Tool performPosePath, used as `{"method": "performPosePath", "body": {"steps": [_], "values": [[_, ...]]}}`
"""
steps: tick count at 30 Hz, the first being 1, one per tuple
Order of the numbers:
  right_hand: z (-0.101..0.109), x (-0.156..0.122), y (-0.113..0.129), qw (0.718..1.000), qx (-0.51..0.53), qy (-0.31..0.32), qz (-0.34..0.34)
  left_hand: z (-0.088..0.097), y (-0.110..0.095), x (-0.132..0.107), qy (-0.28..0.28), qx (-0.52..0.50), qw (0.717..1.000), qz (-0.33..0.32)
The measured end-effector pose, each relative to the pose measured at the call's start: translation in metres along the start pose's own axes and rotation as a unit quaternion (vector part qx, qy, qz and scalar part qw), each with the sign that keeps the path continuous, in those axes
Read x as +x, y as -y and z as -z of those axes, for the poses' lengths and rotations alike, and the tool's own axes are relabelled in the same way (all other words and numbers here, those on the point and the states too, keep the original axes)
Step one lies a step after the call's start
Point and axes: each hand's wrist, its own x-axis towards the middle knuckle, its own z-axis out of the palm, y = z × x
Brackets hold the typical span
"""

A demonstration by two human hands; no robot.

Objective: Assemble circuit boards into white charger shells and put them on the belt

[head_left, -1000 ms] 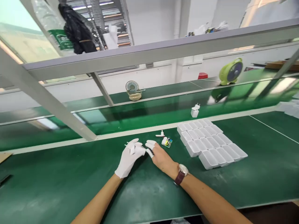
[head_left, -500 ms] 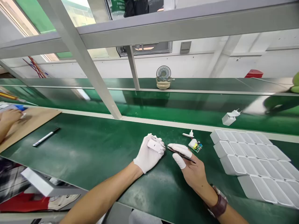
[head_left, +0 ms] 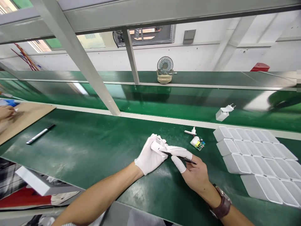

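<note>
My left hand (head_left: 146, 160), in a white glove, is closed around a small white charger housing (head_left: 155, 147). A small dark slot shows on the housing's face. With white finger cots on, my right hand (head_left: 195, 171) pinches thin black tweezers (head_left: 182, 158). Their tip reaches the housing near that slot; whether it goes inside I cannot tell. Beyond my right hand lies a small circuit board (head_left: 199, 144) with white and yellow parts. Beside the board is a white plug piece (head_left: 191, 131), seemingly joined to it by a wire.
Rows of open white housings (head_left: 235, 163) stand at right. A white charger (head_left: 223, 114) rests on the green belt (head_left: 145, 106) behind. A marker (head_left: 41, 134) lies left, near brown cardboard (head_left: 35, 116) and another person's hand (head_left: 6, 112). A slanted post (head_left: 82, 62) rises ahead; a fan (head_left: 165, 67) stands behind.
The tweezers' tip has moved left onto the housing, and my right fingers now come close to my left hand. The view has tilted slightly downward.
</note>
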Motion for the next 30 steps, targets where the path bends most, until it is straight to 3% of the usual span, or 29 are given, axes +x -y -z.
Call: {"method": "performPosePath", "body": {"steps": [18,26,30], "values": [[0.001,-0.003,-0.002,1.0,-0.022,0.021,0.002,-0.001,0.003,-0.002,-0.007,0.032,0.999,-0.014],[-0.001,-0.009,-0.009,0.992,-0.048,0.099,0.057,0.009,0.01,0.0,-0.052,0.022,0.996,-0.065],[-0.001,-0.013,-0.01,0.989,-0.065,0.121,0.05,0.014,0.014,0.001,-0.043,0.005,0.997,-0.067]]}}
